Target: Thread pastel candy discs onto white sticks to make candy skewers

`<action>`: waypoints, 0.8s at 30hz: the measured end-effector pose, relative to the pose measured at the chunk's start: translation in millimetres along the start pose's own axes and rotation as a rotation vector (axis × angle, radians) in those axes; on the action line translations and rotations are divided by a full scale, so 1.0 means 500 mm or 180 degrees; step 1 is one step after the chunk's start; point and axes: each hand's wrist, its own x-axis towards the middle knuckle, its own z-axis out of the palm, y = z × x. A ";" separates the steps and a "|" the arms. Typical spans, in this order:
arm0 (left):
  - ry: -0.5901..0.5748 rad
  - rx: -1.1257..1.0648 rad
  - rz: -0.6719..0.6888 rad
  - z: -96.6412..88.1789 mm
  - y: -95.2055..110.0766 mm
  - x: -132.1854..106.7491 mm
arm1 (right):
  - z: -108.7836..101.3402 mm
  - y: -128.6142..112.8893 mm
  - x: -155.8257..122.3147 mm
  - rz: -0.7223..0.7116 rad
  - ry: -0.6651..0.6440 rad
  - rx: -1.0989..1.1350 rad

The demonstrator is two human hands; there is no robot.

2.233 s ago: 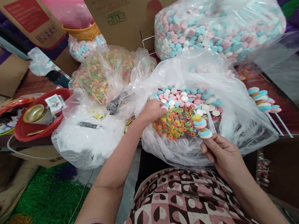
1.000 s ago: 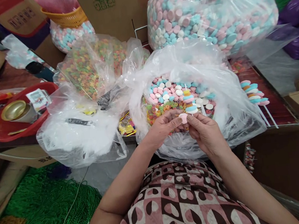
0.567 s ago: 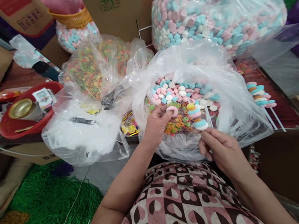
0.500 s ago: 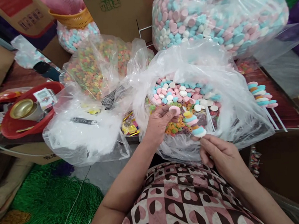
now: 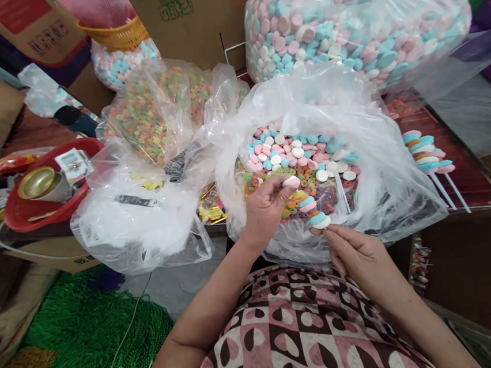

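Observation:
Between thumb and fingers, my left hand [image 5: 267, 208] pinches a pink marshmallow [image 5: 291, 182] at the top end of a candy skewer. My right hand [image 5: 356, 248] grips the lower end of that marshmallow skewer [image 5: 317, 219], threaded with blue, white, pink and orange-yellow pieces and tilted to the upper left. Both hands are over an open plastic bag [image 5: 383, 171]. In it lie loose pink, blue and white marshmallows [image 5: 297, 151] and colourful gummy rings [image 5: 254, 180]. White sticks [image 5: 342, 195] stand among the sweets, right of the skewer.
Finished-looking marshmallow skewers [image 5: 429, 152] lie at the table's right. A large marshmallow bag [image 5: 356, 28] is behind. To the left are a bag of gummy rings [image 5: 155, 106], a white-filled plastic bag [image 5: 141, 229] and a red basin [image 5: 17, 209]. Green strands [image 5: 99, 331] cover the floor.
My left hand has brought the pink marshmallow onto the skewer's top end. My right hand and the skewer have shifted slightly left.

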 end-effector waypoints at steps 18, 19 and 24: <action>-0.0245 0.1635 0.1493 -0.024 -0.017 0.003 | 0.051 0.018 0.044 0.0282 -0.0232 0.0899; -0.0197 0.1577 0.1405 -0.022 -0.018 0.003 | 0.052 0.018 0.047 0.0221 -0.0198 0.0904; -0.0120 0.0811 0.0631 -0.003 -0.009 0.001 | 0.032 0.006 0.033 -0.0104 0.0306 0.0695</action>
